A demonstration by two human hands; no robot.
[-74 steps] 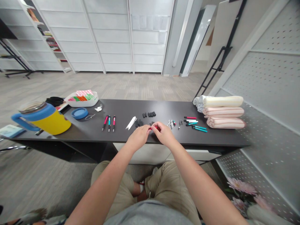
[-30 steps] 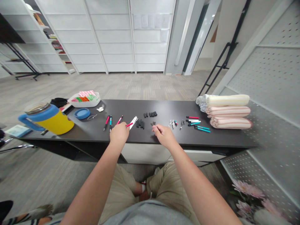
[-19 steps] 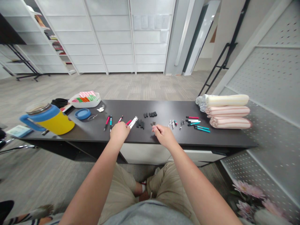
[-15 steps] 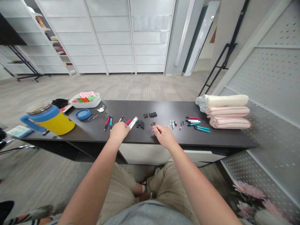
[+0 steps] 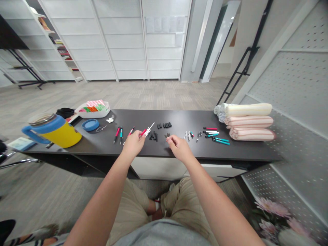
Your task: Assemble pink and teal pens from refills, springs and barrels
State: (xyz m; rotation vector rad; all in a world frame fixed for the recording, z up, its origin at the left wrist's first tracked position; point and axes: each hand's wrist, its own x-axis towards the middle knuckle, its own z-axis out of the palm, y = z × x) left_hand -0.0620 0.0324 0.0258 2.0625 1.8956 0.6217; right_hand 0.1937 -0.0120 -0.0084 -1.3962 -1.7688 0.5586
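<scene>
My left hand (image 5: 133,145) is closed on a red pen barrel (image 5: 143,132) that points up and to the right. Thin white pen refills (image 5: 150,128) lie against its fingertips; whether the hand grips any of them I cannot tell. The fingers of my right hand (image 5: 179,147) are pinched together beside a few small dark springs (image 5: 167,135); what they hold is hidden. Between the hands are short black grip sleeves (image 5: 153,136), with another row of black sleeves (image 5: 166,125) behind. Left of my left hand lie a red pen (image 5: 117,135) and a teal pen (image 5: 121,135).
Small metal pen tips (image 5: 199,134) and coloured pen barrels (image 5: 211,128) lie right of my hands. Rolled towels (image 5: 249,121) are stacked at the right end. A yellow and blue mug (image 5: 57,131), a blue lid (image 5: 90,125) and a white tray (image 5: 106,112) stand left.
My left hand has moved slightly right and up with the red barrel. One white refill now sticks out farther than the others. My right hand has barely moved.
</scene>
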